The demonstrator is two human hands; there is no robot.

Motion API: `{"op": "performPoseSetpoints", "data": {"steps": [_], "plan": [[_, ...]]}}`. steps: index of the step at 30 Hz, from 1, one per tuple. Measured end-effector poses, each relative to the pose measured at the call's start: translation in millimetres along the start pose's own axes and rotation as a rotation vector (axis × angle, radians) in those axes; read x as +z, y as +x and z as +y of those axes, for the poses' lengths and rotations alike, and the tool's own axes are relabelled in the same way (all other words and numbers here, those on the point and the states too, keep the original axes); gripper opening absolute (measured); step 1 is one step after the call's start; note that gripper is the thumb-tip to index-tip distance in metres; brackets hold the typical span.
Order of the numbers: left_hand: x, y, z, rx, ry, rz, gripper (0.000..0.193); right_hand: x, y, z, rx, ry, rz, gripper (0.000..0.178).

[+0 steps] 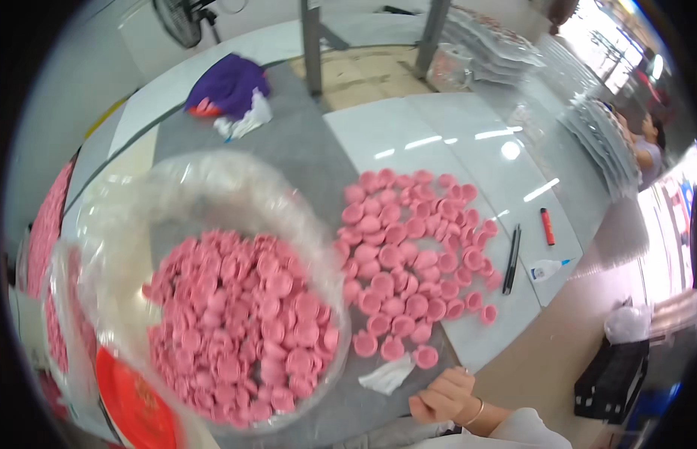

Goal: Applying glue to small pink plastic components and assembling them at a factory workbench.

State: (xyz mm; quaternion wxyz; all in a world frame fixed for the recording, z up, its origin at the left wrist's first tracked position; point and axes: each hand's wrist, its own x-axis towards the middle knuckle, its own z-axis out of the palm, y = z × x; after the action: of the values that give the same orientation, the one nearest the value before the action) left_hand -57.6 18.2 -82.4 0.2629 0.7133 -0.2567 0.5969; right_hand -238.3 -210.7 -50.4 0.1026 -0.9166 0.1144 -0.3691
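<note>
My right hand point(447, 396) rests at the near edge of the table, fingers curled in, with a bracelet at the wrist and a white sleeve behind it. Nothing shows in its grip. Just left of it lies a crumpled white cloth or tissue point(387, 374). Beyond the hand, many small pink cup-shaped pieces point(393, 256) are spread over the tabletop, some with the hollow side up and some domed. To the left, a large clear plastic bag point(206, 176) stands with its mouth rolled wide, filled with more pink pieces point(236, 322). My left hand is out of view.
A black pen point(512, 258), a red marker point(548, 227) and a small white bottle with a blue tip point(549, 269) lie at right. Purple fabric point(229, 86) sits at the back. A red plastic item point(135, 400) is lower left. Another person point(648, 150) is at far right.
</note>
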Motion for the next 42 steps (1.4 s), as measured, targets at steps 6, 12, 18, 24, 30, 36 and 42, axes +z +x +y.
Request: {"op": "performPoseSetpoints", "data": {"steps": [6, 12, 18, 24, 30, 36, 42], "plan": [[12.5, 0.0, 5.1, 0.135, 0.015, 0.056, 0.031, -2.3, 5.9, -0.1, 0.158, -0.044, 0.015, 0.017], [9.6, -6.4, 13.8, 0.132, -0.029, -0.19, 0.033, -3.3, 7.8, 4.4, 0.179, 0.07, -0.082, 0.022], [-7.9, -2.2, 9.5, 0.082, -0.028, -0.319, 0.039, 9.3, 1.5, 1.3, 0.031, 0.079, 0.174, 0.02], [-25.4, -15.4, 6.1, 0.041, -0.102, -0.275, 0.042, 19.6, -7.7, -15.5, 0.161, 0.049, 0.412, 0.02], [-37.0, -3.6, 25.4, 0.121, -0.1, -0.169, 0.04, 4.9, -14.8, -8.6, 0.15, 0.082, 0.43, 0.013], [-59.4, -58.1, 45.4, -0.113, 0.102, -0.148, 0.052, 17.1, -1.7, -15.1, 0.121, 0.164, 0.304, 0.012], [-204.9, -137.4, 198.5, 0.007, 0.437, -1.608, 0.067, -0.9, -4.3, -19.8, 0.285, 0.313, 0.066, 0.016]]}}
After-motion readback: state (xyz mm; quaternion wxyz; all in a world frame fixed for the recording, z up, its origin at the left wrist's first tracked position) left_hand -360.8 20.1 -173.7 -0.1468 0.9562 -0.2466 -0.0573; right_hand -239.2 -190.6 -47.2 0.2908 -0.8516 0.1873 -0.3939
